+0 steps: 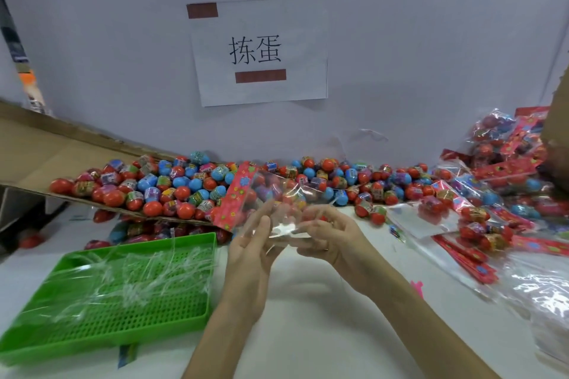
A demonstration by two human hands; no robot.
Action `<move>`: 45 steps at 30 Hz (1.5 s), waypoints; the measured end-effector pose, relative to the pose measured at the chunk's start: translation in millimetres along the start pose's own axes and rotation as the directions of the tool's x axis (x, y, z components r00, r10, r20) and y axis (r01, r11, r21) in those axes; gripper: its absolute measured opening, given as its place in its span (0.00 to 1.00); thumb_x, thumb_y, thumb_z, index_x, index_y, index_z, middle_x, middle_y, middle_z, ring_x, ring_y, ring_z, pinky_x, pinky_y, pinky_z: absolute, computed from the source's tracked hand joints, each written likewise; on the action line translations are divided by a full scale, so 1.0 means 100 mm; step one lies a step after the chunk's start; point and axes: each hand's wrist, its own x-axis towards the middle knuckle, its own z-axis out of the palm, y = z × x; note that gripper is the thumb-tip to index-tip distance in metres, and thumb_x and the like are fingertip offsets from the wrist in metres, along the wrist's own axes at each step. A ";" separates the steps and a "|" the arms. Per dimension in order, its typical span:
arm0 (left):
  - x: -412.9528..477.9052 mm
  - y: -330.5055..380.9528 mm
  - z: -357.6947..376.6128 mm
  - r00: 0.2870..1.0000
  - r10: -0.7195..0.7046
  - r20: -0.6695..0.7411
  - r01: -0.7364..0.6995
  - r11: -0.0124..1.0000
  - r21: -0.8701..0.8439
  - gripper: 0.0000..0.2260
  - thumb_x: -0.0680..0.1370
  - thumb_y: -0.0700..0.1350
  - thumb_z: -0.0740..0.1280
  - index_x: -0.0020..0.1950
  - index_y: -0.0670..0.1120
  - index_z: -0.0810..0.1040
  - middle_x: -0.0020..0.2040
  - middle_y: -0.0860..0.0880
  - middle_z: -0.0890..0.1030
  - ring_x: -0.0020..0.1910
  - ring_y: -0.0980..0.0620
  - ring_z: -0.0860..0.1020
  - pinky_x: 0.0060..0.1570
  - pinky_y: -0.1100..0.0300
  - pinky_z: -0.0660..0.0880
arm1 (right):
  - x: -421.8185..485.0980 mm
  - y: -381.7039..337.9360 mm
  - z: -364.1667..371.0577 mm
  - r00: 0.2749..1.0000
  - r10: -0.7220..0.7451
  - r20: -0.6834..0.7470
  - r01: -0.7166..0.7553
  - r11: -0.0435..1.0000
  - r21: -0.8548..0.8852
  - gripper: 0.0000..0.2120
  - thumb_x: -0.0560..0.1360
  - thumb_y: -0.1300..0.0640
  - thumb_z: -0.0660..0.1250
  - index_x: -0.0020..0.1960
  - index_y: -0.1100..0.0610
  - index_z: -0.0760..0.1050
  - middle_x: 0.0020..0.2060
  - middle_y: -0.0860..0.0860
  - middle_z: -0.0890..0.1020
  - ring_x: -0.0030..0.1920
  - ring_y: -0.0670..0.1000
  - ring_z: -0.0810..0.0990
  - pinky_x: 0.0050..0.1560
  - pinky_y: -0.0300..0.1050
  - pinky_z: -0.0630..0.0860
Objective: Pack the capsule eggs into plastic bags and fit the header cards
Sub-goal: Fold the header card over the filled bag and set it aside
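Head view: white table below grey wall; left hand flat against clear bag; right hand pinches it.

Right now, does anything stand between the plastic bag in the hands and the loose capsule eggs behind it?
Nothing visible does. The right hand pinches the plastic bag, the left hand touches it, and the capsule eggs lie heaped directly behind it. The green tray sits off to the left, outside that path.
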 end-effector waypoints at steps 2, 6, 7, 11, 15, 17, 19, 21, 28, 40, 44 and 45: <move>-0.01 0.01 0.03 0.997 0.017 -0.077 -0.017 1.000 -0.002 0.17 0.76 0.47 0.68 0.64 0.47 0.83 0.57 0.40 0.86 0.56 0.43 0.86 0.55 0.54 0.82 | 0.00 0.01 0.01 1.000 0.004 0.004 -0.004 0.999 -0.039 0.09 0.77 0.64 0.71 0.57 0.59 0.80 0.53 0.62 0.85 0.51 0.64 0.86 0.48 0.50 0.83; -0.02 0.01 0.02 0.980 0.097 -0.174 -0.081 0.992 0.095 0.09 0.78 0.45 0.69 0.53 0.53 0.89 0.54 0.40 0.87 0.55 0.39 0.86 0.58 0.48 0.82 | -0.02 -0.01 0.03 1.000 0.016 0.002 -0.016 0.998 -0.068 0.03 0.75 0.55 0.76 0.45 0.53 0.83 0.50 0.60 0.86 0.51 0.63 0.86 0.45 0.46 0.83; -0.01 0.00 0.02 0.975 0.110 -0.193 -0.091 0.990 0.104 0.09 0.79 0.43 0.69 0.53 0.51 0.88 0.53 0.40 0.87 0.54 0.38 0.85 0.58 0.46 0.81 | -0.01 -0.01 0.04 1.000 0.015 -0.002 -0.016 0.997 -0.077 0.04 0.74 0.54 0.76 0.44 0.53 0.82 0.49 0.60 0.86 0.51 0.62 0.86 0.45 0.46 0.83; 0.01 -0.02 -0.02 0.961 0.117 -0.251 -0.084 0.987 0.138 0.08 0.81 0.40 0.69 0.56 0.47 0.86 0.48 0.40 0.88 0.48 0.40 0.86 0.51 0.53 0.83 | -0.02 -0.01 0.08 1.000 0.022 -0.013 -0.024 0.995 -0.098 0.08 0.74 0.54 0.76 0.47 0.57 0.80 0.48 0.59 0.86 0.51 0.61 0.87 0.43 0.45 0.83; 0.02 -0.03 -0.04 0.958 0.104 -0.267 -0.068 0.987 0.143 0.08 0.81 0.39 0.69 0.57 0.44 0.85 0.47 0.40 0.88 0.44 0.44 0.87 0.49 0.53 0.84 | -0.04 -0.03 0.10 1.000 0.014 -0.027 -0.018 0.992 -0.128 0.17 0.70 0.50 0.78 0.49 0.61 0.78 0.47 0.59 0.87 0.50 0.60 0.87 0.42 0.45 0.83; 0.01 -0.02 -0.02 0.961 0.095 -0.259 -0.066 0.991 0.118 0.08 0.81 0.39 0.69 0.58 0.42 0.85 0.48 0.40 0.88 0.44 0.43 0.87 0.49 0.54 0.84 | -0.03 -0.02 0.08 0.995 -0.004 -0.102 -0.011 0.989 -0.145 0.13 0.73 0.53 0.76 0.47 0.62 0.78 0.45 0.60 0.87 0.47 0.60 0.88 0.41 0.45 0.83; 0.00 -0.02 0.00 0.967 0.091 -0.238 -0.069 0.993 0.100 0.07 0.81 0.39 0.69 0.55 0.42 0.85 0.51 0.40 0.88 0.45 0.43 0.87 0.50 0.53 0.84 | -0.02 0.00 0.06 0.982 0.006 -0.188 -0.038 0.985 -0.167 0.11 0.76 0.56 0.75 0.47 0.63 0.78 0.43 0.61 0.86 0.44 0.61 0.88 0.40 0.45 0.83; -0.01 -0.02 0.02 0.971 0.085 -0.222 -0.067 0.994 0.085 0.06 0.79 0.41 0.70 0.52 0.43 0.86 0.52 0.41 0.87 0.46 0.43 0.86 0.52 0.52 0.84 | -0.01 0.01 0.04 0.976 0.038 -0.213 -0.071 0.986 -0.153 0.10 0.76 0.57 0.75 0.46 0.62 0.77 0.42 0.60 0.86 0.43 0.62 0.87 0.40 0.46 0.83; -0.01 0.00 -0.01 0.978 0.093 -0.188 -0.082 0.995 0.064 0.08 0.74 0.47 0.72 0.47 0.43 0.86 0.52 0.39 0.87 0.49 0.39 0.85 0.48 0.54 0.83 | 0.00 -0.01 0.09 0.994 0.088 -0.067 -0.094 0.991 -0.096 0.27 0.67 0.47 0.80 0.62 0.54 0.77 0.48 0.57 0.86 0.38 0.59 0.86 0.37 0.45 0.82; 0.02 0.07 -0.03 0.949 0.026 -0.313 -0.079 0.984 -0.157 0.05 0.82 0.41 0.67 0.53 0.44 0.83 0.51 0.43 0.88 0.48 0.47 0.88 0.40 0.58 0.84 | 0.03 0.03 0.01 0.968 -0.015 -0.251 -0.024 0.988 -0.155 0.05 0.80 0.58 0.68 0.53 0.58 0.81 0.44 0.58 0.86 0.37 0.55 0.85 0.36 0.44 0.81; 0.04 0.10 -0.06 0.927 0.018 -0.375 -0.091 0.980 -0.179 0.05 0.80 0.44 0.69 0.54 0.44 0.82 0.53 0.42 0.88 0.50 0.46 0.88 0.41 0.56 0.85 | 0.08 0.12 -0.13 0.841 -0.343 -0.418 0.001 0.774 -0.633 0.07 0.77 0.55 0.73 0.54 0.47 0.78 0.52 0.43 0.81 0.49 0.45 0.82 0.47 0.40 0.78; 0.04 0.11 -0.07 0.925 0.010 -0.380 -0.089 0.978 -0.189 0.05 0.81 0.43 0.68 0.54 0.44 0.82 0.53 0.43 0.88 0.49 0.46 0.88 0.41 0.56 0.85 | 0.09 0.15 -0.17 0.829 -0.394 -0.398 -0.019 0.691 -0.723 0.12 0.76 0.53 0.74 0.57 0.46 0.77 0.57 0.40 0.77 0.53 0.44 0.79 0.50 0.39 0.77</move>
